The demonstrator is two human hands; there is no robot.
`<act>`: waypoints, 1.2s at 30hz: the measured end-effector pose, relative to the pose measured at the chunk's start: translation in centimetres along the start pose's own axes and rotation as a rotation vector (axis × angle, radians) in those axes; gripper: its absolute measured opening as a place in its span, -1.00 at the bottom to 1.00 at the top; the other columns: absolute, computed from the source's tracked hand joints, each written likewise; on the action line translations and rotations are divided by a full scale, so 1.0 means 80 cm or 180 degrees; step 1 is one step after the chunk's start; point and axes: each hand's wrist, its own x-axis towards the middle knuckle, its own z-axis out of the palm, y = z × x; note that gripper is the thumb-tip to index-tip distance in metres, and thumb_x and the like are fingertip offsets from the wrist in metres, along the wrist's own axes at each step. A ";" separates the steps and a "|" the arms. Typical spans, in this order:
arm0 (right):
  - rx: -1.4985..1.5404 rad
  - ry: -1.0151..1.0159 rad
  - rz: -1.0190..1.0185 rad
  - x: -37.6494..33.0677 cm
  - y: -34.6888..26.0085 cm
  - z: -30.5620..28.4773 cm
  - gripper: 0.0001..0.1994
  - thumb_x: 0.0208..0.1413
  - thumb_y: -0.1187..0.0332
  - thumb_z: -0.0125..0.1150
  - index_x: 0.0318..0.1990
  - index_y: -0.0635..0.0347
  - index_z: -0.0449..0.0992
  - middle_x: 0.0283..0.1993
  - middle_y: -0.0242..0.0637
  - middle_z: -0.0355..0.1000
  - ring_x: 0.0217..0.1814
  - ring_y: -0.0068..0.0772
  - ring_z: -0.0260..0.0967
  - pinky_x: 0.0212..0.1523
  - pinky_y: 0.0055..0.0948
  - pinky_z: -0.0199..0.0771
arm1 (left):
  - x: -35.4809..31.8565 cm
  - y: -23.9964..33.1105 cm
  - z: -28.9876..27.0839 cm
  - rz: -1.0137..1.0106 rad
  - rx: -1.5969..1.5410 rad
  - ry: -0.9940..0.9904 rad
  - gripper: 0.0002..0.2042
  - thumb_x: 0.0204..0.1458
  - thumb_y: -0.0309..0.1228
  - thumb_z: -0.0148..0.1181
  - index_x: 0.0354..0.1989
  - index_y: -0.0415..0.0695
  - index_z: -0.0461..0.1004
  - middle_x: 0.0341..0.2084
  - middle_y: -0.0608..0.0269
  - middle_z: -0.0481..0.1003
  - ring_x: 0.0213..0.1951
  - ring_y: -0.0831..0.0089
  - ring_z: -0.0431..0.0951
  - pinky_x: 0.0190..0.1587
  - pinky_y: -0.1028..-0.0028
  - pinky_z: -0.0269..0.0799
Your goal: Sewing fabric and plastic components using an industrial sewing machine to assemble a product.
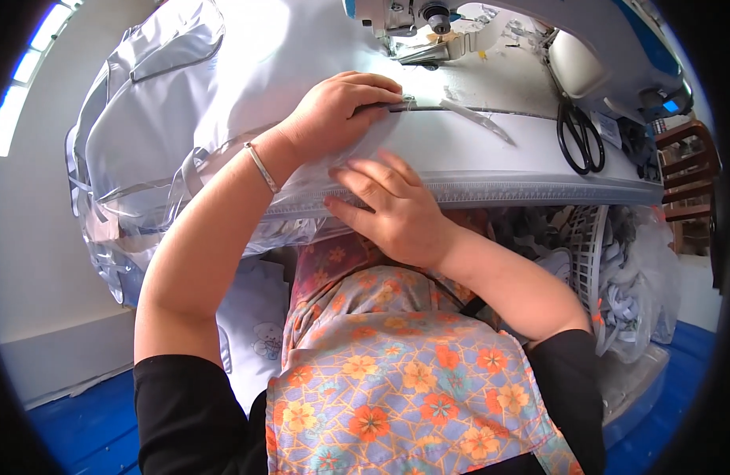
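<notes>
Right hand [392, 210] held nearer body, over ruler strip [531, 190] along desk [491, 146] edge; fingers loosely parted, hold on film cannot be told. Clear plastic film [313, 176] spread between hands, leftward from right fingers; long axis unclear. Left hand [337, 111] placed farther, fingers bent, grip hidden. Black-handled scissors [578, 142] laid right, near sewing machine [594, 51].

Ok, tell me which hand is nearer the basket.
Right. The right hand is left of the basket, over the ruler; the left hand is farther left, beyond the ruler.
</notes>
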 end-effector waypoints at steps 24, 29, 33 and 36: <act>0.5307 -0.1755 0.2523 -0.041 -0.063 0.019 -0.83 0.25 0.34 0.22 -0.25 0.29 0.55 -0.19 -0.31 0.59 -0.07 -0.52 0.48 0.01 -0.47 0.45 | -0.013 0.006 -0.008 0.0083 0.0730 -0.0142 -0.69 0.14 -0.45 0.06 0.04 -0.10 0.54 0.10 0.26 0.51 0.13 0.21 0.46 0.24 0.23 0.32; 0.6544 -0.1890 0.2910 -0.049 -0.079 -0.009 -0.89 0.33 0.42 0.09 -0.25 0.24 0.47 -0.18 -0.29 0.56 -0.17 -0.53 0.53 -0.12 -0.50 0.54 | -0.012 0.000 -0.007 0.0237 0.0807 -0.0238 -0.63 0.09 -0.44 0.11 0.11 -0.09 0.48 0.12 0.21 0.48 0.12 0.17 0.46 0.22 0.22 0.34; 0.6586 -0.1791 0.2982 -0.053 -0.081 0.005 -0.88 0.35 0.40 0.06 -0.23 0.25 0.43 -0.19 -0.27 0.56 -0.14 -0.51 0.53 -0.10 -0.46 0.56 | -0.002 -0.006 -0.012 0.0311 0.0996 -0.0236 -0.61 0.06 -0.41 0.14 0.12 -0.07 0.47 0.10 0.19 0.47 0.12 0.16 0.45 0.21 0.22 0.36; 0.6539 -0.1689 0.3061 -0.050 -0.079 0.008 -0.86 0.36 0.35 0.06 -0.23 0.22 0.42 -0.20 -0.25 0.56 -0.17 -0.52 0.54 -0.13 -0.50 0.56 | 0.009 -0.013 -0.016 0.0244 0.0996 -0.0261 -0.62 0.05 -0.39 0.14 0.09 -0.09 0.49 0.07 0.17 0.49 0.14 0.16 0.44 0.20 0.21 0.36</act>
